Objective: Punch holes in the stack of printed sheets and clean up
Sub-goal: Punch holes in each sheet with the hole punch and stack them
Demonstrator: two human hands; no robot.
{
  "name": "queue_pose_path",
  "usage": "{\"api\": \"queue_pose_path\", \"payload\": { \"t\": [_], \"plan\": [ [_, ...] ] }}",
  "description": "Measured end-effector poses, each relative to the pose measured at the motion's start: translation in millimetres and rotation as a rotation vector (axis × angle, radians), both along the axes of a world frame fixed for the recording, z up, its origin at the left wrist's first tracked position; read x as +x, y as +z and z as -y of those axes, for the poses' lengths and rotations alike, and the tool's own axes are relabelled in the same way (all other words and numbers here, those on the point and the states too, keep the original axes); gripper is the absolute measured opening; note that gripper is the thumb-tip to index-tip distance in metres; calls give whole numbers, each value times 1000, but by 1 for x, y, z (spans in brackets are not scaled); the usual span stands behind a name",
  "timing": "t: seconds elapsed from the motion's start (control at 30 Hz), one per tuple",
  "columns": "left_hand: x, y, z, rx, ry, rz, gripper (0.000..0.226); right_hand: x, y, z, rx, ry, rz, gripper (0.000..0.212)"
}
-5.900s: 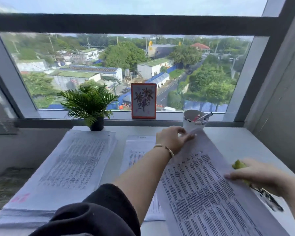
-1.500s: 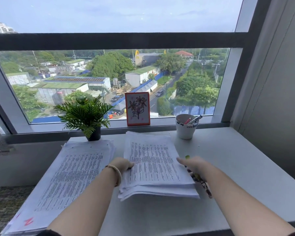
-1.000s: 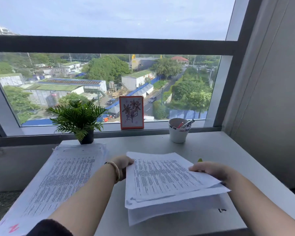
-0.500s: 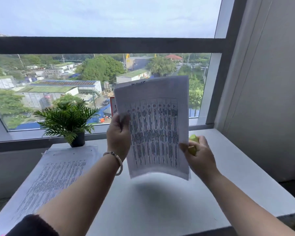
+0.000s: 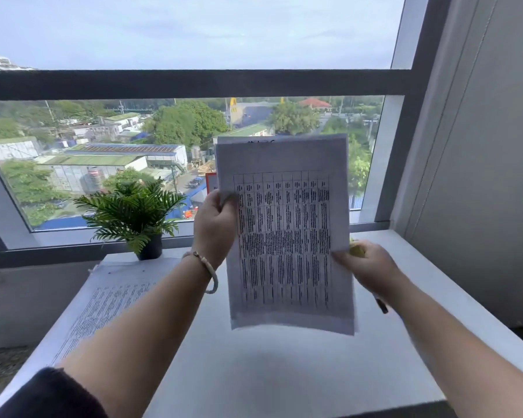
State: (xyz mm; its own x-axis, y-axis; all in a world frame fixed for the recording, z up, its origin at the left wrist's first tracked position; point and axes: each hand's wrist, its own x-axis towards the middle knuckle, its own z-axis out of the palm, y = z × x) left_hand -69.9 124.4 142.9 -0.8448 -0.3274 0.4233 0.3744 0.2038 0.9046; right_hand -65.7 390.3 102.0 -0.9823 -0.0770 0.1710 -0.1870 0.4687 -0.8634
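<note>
Both hands gripping upright stack of printed sheets [image 5: 287, 236] above white table [image 5: 284, 372], possibly yellow-green pen in right

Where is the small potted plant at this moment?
The potted plant stands at the table's far left corner by the window, behind the flat paper stack and left of the left hand.

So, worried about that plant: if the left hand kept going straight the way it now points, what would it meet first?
Probably the window glass. The left hand points up and forward, right of the green potted plant; depth is unclear.
</note>
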Motion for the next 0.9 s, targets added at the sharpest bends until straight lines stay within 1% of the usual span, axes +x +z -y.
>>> {"api": "queue_pose_path", "payload": {
  "t": [0.07,0.1,0.13,0.2,0.23,0.27,0.3,0.37,0.4,0.43,0.47,0.5,0.53,0.57,0.6,0.63,0.67,0.7,0.73,0.77,0.8,0.83,0.9],
  "plan": [
    [-5,4,6,78,-77,141,22,7,21,-14,-19,133,190,30],
    [-7,1,8,143,-119,220,20,11,25,-20,2,166,261,26],
    [-9,-7,9,205,-149,314,19,17,24,-26,38,173,315,27],
    [-8,-31,6,276,-155,511,15,31,14,-35,89,193,416,46],
    [-7,-47,4,283,-137,598,16,37,5,-38,108,208,458,56],
    [-7,-65,1,280,-119,660,17,42,-6,-40,146,205,488,61],
    [-7,-82,0,241,-90,701,19,48,-16,-41,197,195,513,59],
    [-12,-115,-3,76,-48,738,22,60,-29,-40,337,170,577,34],
    [-12,-126,-6,-12,-36,759,21,62,-31,-40,434,151,605,27],
    [-8,-133,-11,-101,-15,769,22,60,-32,-40,549,117,612,29],
    [-6,-138,-16,-163,11,768,24,55,-31,-41,692,72,575,35],
    [-1,-141,-21,-199,26,755,25,50,-27,-39,820,22,499,41],
    [3,-143,-27,-210,36,735,25,42,-22,-35,872,-22,407,44],
    [5,-146,-32,-206,52,727,24,35,-16,-29,763,-67,329,42],
    [7,-149,-37,-203,70,716,24,28,-9,-20,526,-104,282,35],
    [9,-151,-42,-200,78,704,24,20,-3,-7,228,-125,256,26],
    [9,-154,-46,-195,81,684,24,12,3,7,-13,-131,229,22],
    [10,-157,-49,-185,85,665,25,4,8,22,-158,-112,211,20],
    [10,-159,-51,-181,91,646,26,-4,12,38,-223,-76,189,18],
    [12,-159,-53,-182,93,626,26,-12,13,54,-216,-26,168,15],
    [15,-159,-54,-182,92,608,25,-20,11,70,-113,32,136,15],
    [18,-159,-55,-182,84,592,23,-28,8,83,91,97,88,21],
    [22,-158,-54,-185,64,563,22,-39,-1,104,649,212,-36,38]
  ]
}}
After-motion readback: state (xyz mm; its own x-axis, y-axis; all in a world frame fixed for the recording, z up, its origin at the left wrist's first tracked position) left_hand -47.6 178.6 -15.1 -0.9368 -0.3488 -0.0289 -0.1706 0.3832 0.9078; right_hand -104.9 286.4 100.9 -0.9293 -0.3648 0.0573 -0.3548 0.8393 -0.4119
